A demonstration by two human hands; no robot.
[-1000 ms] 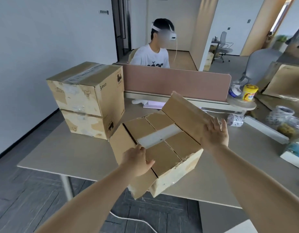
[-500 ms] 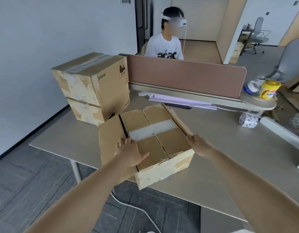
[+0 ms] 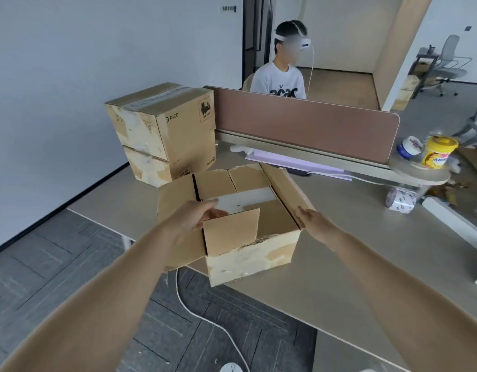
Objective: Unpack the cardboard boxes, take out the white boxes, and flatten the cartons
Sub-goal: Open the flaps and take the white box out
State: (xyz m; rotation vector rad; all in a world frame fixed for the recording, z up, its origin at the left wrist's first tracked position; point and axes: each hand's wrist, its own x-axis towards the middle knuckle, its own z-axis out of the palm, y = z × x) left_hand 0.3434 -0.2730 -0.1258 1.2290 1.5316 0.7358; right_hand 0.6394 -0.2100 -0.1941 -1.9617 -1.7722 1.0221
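At the centre of the frame, on the near edge of the worktop (image 3: 339,264), the open carton (image 3: 253,256) is mid-unpacking: its outer flaps are spread and you are now clearing the inner ones. Your left hand (image 3: 197,218) holds the near inner flap (image 3: 232,232), fingers (image 3: 211,210) tucked behind its left edge, and the flap stands tilted up. Your right hand (image 3: 311,221) lies against the near end of the right outer flap (image 3: 288,191), fingers fairly straight and not closed round anything. A white box (image 3: 248,201) shows in the gap between the inner flaps, still inside the carton. Next, you likely need to fold that flap fully towards you, open the remaining inner flaps, then reach in with both hands for the white box. The two stacked cartons (image 3: 164,130) at upper left look taped and untouched.
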